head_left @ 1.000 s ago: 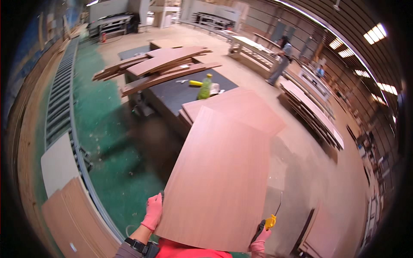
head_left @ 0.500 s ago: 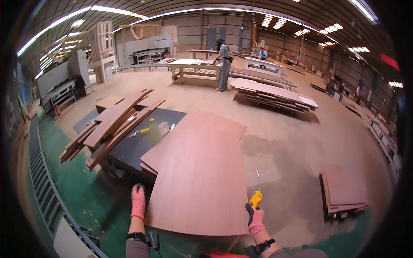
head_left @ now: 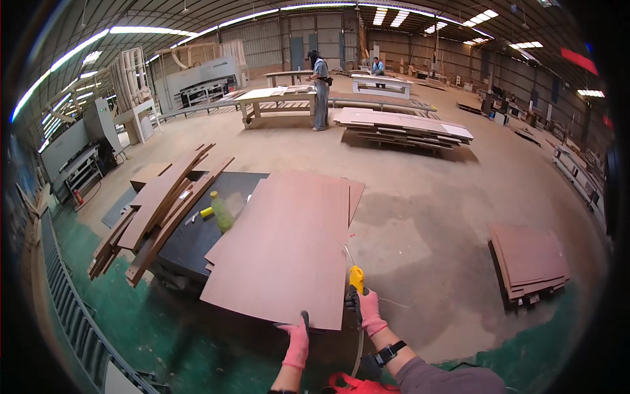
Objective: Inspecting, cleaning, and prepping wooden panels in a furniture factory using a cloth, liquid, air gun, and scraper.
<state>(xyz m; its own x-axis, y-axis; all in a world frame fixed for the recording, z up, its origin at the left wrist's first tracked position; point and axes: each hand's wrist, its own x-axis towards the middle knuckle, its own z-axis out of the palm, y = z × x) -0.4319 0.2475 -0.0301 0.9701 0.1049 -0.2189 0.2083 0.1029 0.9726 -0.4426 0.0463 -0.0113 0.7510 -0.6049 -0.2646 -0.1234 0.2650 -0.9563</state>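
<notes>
A large reddish-brown wood panel (head_left: 279, 249) lies on top of similar sheets on a dark-topped table (head_left: 190, 240). My left hand (head_left: 296, 341), in a pink glove with dark fingertips, is at the panel's near edge. Its thumb lies over the top face and the other fingers are partly hidden at the edge, closed on the panel. Just off the panel's near right corner, my right hand (head_left: 367, 310), gloved alike, is closed round a yellow air blow gun (head_left: 356, 279). The gun's thin bent nozzle points away from me, and a hose hangs below the hand.
A green bottle (head_left: 221, 211) and several long boards (head_left: 167, 200) lie on the table's left. Rollers (head_left: 72, 308) run along the left. Panel stacks stand at the right (head_left: 528, 259) and farther back (head_left: 403, 125). A person (head_left: 320, 88) stands at a far workbench (head_left: 279, 98).
My left hand has moved from beside the panel's left edge to its near edge and taken hold there. The panel's near end now appears farther from me. The right hand keeps the blow gun.
</notes>
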